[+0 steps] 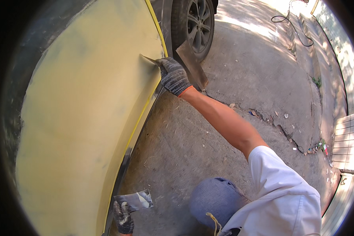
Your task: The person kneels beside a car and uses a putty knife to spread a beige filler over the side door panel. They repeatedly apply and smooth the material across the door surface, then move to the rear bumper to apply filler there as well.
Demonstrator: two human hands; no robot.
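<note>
My right hand point(174, 75), in a dark knit work glove with an orange cuff, grips a thin flat spreader blade point(149, 59). Seen nearly edge-on, the blade meets a car body panel point(85, 112), or sits just off it; I cannot tell which. Smooth pale-yellow body filler coats most of the panel, with greyish patches showing through. Bright yellow trim or tape point(131, 137) runs along the panel's edge. Low at the bottom, my left hand point(124, 218), in a matching glove with pale smears, holds a shiny flat plate point(134, 200) beside the car.
A car wheel point(196, 25) stands beyond the panel, with a brown board point(193, 66) leaning near it. My bent knee point(218, 200) is below me. Cracked concrete point(259, 88) carries scattered litter. At the right are steps point(311, 56) and a dark cable point(298, 29).
</note>
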